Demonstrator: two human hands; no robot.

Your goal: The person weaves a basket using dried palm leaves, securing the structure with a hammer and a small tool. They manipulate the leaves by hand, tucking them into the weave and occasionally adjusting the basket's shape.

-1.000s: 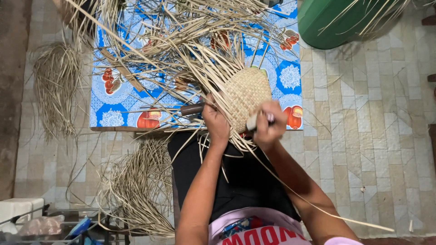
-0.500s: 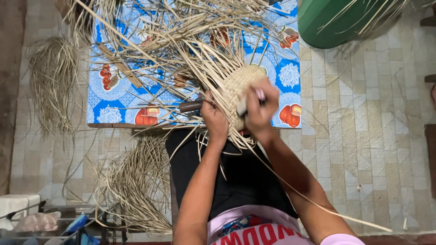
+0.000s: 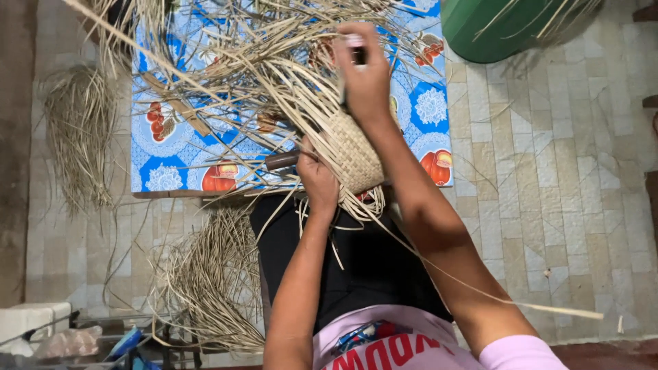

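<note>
A half-woven straw basket (image 3: 353, 154) with many loose straw strands (image 3: 247, 62) fanning out rests over the edge of a low table. My left hand (image 3: 317, 179) grips the basket's near side, next to a dark tool handle (image 3: 282, 160). My right hand (image 3: 364, 72) is raised above the basket, fingers closed on a small pale-tipped tool and a strand. One long strand (image 3: 480, 291) trails past my right arm toward the floor.
The table carries a blue patterned cloth (image 3: 168, 147) with fruit prints. Bundles of straw lie on the tiled floor at left (image 3: 82, 130) and near my knee (image 3: 205, 281). A green tub (image 3: 500, 31) stands at top right. White box and clutter (image 3: 41, 329) at bottom left.
My right hand has lifted from the basket's right side up and away over the table, pulling a strand. My left hand stays on the basket.
</note>
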